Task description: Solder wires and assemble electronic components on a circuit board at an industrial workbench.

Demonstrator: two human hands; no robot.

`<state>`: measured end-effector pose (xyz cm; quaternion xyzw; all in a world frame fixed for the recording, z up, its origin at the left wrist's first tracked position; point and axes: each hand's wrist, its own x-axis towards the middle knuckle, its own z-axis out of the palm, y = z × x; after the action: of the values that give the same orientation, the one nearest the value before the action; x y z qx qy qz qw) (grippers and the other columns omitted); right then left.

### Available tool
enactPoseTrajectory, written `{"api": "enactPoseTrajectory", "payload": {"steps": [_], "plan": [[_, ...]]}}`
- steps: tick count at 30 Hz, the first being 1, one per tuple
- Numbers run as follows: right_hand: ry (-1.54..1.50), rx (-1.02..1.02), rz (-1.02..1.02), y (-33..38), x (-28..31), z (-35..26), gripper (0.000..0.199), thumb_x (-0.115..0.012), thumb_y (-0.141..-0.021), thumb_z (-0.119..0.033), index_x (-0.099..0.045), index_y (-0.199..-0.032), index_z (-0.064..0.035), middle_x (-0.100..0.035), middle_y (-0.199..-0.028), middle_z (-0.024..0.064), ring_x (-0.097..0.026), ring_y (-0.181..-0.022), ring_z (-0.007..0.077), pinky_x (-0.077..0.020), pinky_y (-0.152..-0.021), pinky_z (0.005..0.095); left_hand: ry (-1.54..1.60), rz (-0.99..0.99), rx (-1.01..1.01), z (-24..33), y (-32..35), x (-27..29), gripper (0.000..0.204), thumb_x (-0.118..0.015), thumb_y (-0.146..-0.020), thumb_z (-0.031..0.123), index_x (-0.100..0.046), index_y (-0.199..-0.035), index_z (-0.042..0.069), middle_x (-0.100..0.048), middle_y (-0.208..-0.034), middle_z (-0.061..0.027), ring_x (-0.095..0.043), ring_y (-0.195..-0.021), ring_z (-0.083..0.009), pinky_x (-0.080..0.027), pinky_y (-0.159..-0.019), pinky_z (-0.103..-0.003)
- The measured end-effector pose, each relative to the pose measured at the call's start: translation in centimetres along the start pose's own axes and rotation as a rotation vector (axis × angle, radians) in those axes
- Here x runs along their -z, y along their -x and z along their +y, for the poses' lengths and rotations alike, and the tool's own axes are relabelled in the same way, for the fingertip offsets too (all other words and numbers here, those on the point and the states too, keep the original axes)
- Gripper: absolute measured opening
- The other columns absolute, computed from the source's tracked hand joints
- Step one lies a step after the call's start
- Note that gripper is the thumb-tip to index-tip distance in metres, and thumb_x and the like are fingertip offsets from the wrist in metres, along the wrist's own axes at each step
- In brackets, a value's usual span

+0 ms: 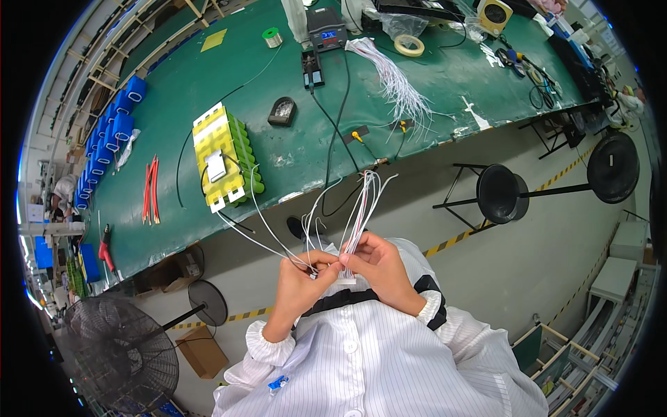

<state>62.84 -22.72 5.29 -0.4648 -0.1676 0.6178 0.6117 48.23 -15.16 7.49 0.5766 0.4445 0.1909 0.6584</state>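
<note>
Close to my body, both hands are on a bundle of thin white wires [363, 208] with a few reddish ones among them. My right hand [383, 272] is closed around the bundle, whose loose ends fan upward toward the table edge. Beside it my left hand [303, 286] pinches some of the wires, its fingertips nearly touching the right thumb. A white connector [346, 281] shows just below the fingers. White leads run from near my left hand toward a yellow-green battery pack [221, 161] on the table, made of cylindrical cells with a white module on its side.
The green table [292, 156] holds a soldering station [326, 29], a solder spool [272, 37], a small black tray [282, 111], red wires [151, 191] and a white wire bunch [396, 80]. Blue holders [111, 135] line the left. Below stand a black stool [501, 193] and a fan [114, 354].
</note>
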Motion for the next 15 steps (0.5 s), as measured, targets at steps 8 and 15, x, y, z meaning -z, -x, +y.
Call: {"api": "enactPoseTrajectory", "payload": {"steps": [8,15], "plan": [[-0.112,-0.113,-0.036,0.0,0.1,-0.6,0.016,-0.063,-0.087,-0.004,-0.055,-0.101,-0.0001,-0.061,-0.092,0.0052,-0.06,-0.082,0.0103,-0.0487,-0.072,0.0239,0.14,-0.005,0.018,-0.2,0.2,0.0,0.002,-0.068,-0.081,0.0,-0.067,-0.081,-0.002,-0.055,-0.063,0.0049,-0.043,-0.057,-0.0008,-0.033,-0.052,-0.018],[-0.096,-0.084,0.05,0.0,0.2,-0.3,0.015,-0.063,-0.086,-0.003,-0.056,-0.099,-0.0021,-0.061,-0.091,0.0035,-0.058,-0.078,0.0084,-0.0469,-0.068,0.0228,0.153,-0.166,-0.05,0.2,0.3,0.9,0.012,-0.066,-0.079,0.001,-0.057,-0.071,0.003,-0.054,-0.069,0.004,-0.043,-0.063,-0.0047,-0.034,-0.06,-0.022]]}}
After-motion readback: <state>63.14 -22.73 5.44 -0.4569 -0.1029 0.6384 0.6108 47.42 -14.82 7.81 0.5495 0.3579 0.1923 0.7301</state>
